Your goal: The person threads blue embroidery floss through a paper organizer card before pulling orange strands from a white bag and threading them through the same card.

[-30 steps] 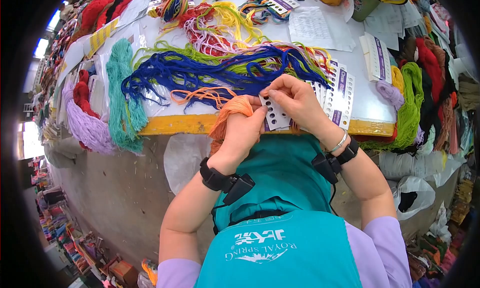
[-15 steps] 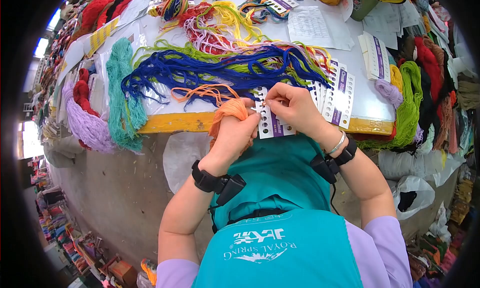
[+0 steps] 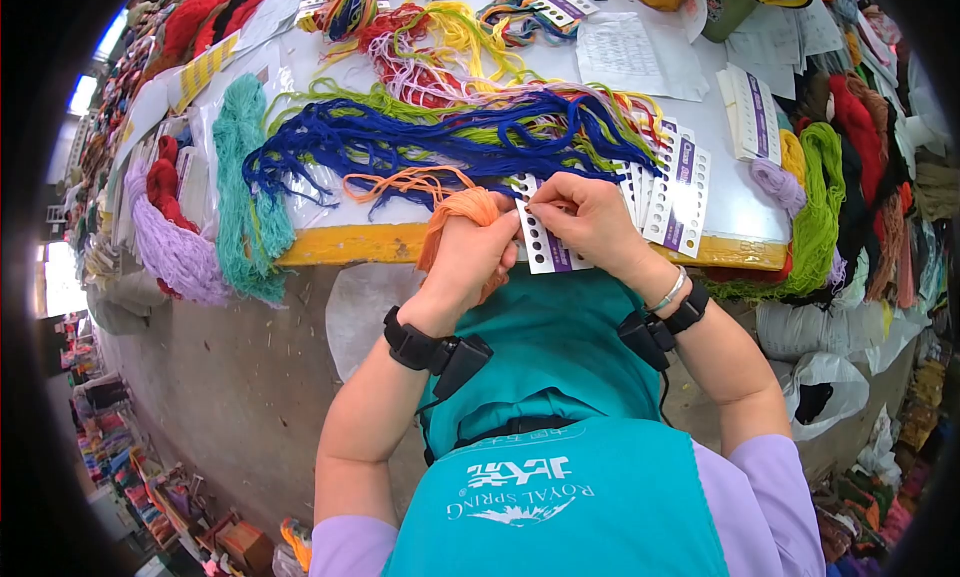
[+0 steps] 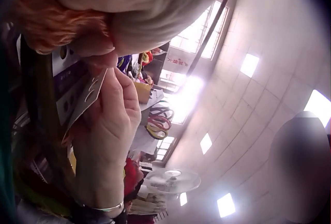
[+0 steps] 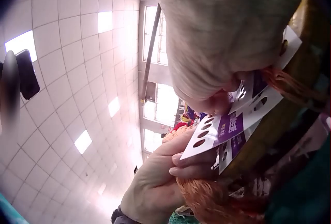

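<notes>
A white card with punched holes and purple print (image 3: 540,249) is at the table's front edge, between both hands. My left hand (image 3: 468,262) holds an orange thread skein (image 3: 468,209), and its thumb and fingers pinch the card's left edge. My right hand (image 3: 592,222) has thumb and forefinger pinched together at the row of holes. In the right wrist view, orange strands (image 5: 292,87) run through the card (image 5: 220,131) beside the right hand's fingers. More of the orange skein (image 5: 212,198) hangs below the left hand (image 5: 158,182). The right fingertips partly hide what they pinch.
Dark blue threads (image 3: 400,142) lie over green, pink and yellow ones just beyond my hands. More punched cards (image 3: 683,192) lie right of my right hand. A teal skein (image 3: 240,167) hangs over the yellow table edge (image 3: 350,247) at left, a green one (image 3: 825,187) at right.
The card has turned so more of its purple print shows, and it sits slightly lower. My right fingertips have moved a little down along its holes. The left hand has shifted slightly left.
</notes>
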`<state>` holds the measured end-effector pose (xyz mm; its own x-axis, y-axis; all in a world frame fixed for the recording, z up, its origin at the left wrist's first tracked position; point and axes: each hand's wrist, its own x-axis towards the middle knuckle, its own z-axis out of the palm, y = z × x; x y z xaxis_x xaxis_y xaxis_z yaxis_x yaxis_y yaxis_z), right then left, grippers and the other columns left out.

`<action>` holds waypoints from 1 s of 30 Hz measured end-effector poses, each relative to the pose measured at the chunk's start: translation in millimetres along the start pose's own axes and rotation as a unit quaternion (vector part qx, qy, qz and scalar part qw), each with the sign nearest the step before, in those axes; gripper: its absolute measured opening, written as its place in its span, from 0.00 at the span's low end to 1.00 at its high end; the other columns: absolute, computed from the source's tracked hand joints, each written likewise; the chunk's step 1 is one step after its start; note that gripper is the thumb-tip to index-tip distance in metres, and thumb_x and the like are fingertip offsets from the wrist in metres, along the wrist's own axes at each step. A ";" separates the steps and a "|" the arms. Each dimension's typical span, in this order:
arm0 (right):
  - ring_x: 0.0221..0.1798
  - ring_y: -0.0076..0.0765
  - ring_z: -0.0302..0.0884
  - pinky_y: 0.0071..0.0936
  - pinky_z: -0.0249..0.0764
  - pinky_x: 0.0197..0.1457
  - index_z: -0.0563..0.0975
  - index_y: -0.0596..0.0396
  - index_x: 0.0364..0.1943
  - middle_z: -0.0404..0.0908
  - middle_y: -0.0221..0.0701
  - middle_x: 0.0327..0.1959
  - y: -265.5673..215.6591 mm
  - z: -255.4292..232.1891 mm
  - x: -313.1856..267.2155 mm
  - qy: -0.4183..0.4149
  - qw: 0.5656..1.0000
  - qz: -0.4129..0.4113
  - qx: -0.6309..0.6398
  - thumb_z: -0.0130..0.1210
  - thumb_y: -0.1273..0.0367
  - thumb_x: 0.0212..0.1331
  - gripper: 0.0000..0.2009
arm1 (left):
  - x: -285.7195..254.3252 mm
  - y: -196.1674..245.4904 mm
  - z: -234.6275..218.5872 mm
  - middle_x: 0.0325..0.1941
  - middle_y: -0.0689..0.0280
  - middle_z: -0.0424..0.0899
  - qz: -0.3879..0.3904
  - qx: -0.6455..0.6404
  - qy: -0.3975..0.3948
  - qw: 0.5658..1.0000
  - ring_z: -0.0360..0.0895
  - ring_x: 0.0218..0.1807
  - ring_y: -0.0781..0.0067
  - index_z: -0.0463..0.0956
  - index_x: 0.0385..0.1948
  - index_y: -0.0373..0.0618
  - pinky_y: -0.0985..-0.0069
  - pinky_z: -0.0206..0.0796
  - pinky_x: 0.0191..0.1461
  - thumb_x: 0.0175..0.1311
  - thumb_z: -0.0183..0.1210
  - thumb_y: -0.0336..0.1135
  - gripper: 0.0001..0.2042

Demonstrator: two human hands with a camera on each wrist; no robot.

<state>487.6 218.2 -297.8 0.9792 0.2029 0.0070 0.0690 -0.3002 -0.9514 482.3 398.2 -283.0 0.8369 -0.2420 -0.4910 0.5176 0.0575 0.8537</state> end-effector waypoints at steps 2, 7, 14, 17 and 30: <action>0.27 0.17 0.75 0.20 0.72 0.31 0.80 0.60 0.33 0.81 0.29 0.23 -2.2 -0.1 -0.3 -0.008 1.000 0.009 -0.015 0.61 0.72 0.58 0.05 | 5.1 -3.4 -2.8 0.23 0.72 0.75 0.005 0.029 0.005 1.000 0.68 0.17 0.87 0.73 0.36 0.40 0.86 0.57 0.17 0.67 0.55 0.29 0.03; 0.25 0.33 0.81 0.30 0.73 0.29 0.80 0.54 0.31 0.82 0.30 0.22 -0.2 1.6 1.7 -0.016 0.995 -0.003 -0.095 0.62 0.65 0.56 0.07 | -0.3 -3.0 -8.6 0.21 0.71 0.76 0.054 0.170 0.064 0.982 0.69 0.16 0.87 0.74 0.33 0.42 0.86 0.59 0.18 0.66 0.55 0.30 0.03; 0.27 0.38 0.81 0.36 0.73 0.30 0.79 0.50 0.33 0.80 0.30 0.21 -14.7 2.5 5.2 -0.046 0.974 0.007 -0.223 0.62 0.56 0.55 0.13 | -11.7 -0.4 -30.5 0.21 0.73 0.75 0.067 0.083 0.053 0.993 0.65 0.15 0.87 0.76 0.34 0.42 0.86 0.58 0.18 0.67 0.55 0.30 0.03; 0.29 0.40 0.82 0.38 0.74 0.31 0.78 0.49 0.35 0.81 0.31 0.22 -17.1 6.6 5.6 -0.041 0.964 0.001 -0.261 0.62 0.54 0.56 0.15 | -18.5 3.0 -17.9 0.18 0.73 0.73 0.044 -0.007 -0.042 0.998 0.63 0.14 0.87 0.76 0.34 0.41 0.86 0.56 0.16 0.67 0.56 0.31 0.04; 0.23 0.27 0.76 0.29 0.70 0.29 0.78 0.54 0.39 0.81 0.27 0.20 -4.5 -5.9 9.4 -0.072 0.993 0.078 -0.053 0.59 0.51 0.62 0.19 | 6.2 8.4 -3.9 0.17 0.75 0.73 0.097 0.298 -0.041 0.949 0.63 0.14 0.87 0.75 0.30 0.47 0.84 0.51 0.15 0.69 0.56 0.37 0.08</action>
<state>497.6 216.0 -291.6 0.9424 0.2759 -0.1890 -0.0538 -0.4329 -0.8999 492.5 400.9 -279.5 0.8770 -0.3581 -0.3205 0.1421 -0.4439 0.8848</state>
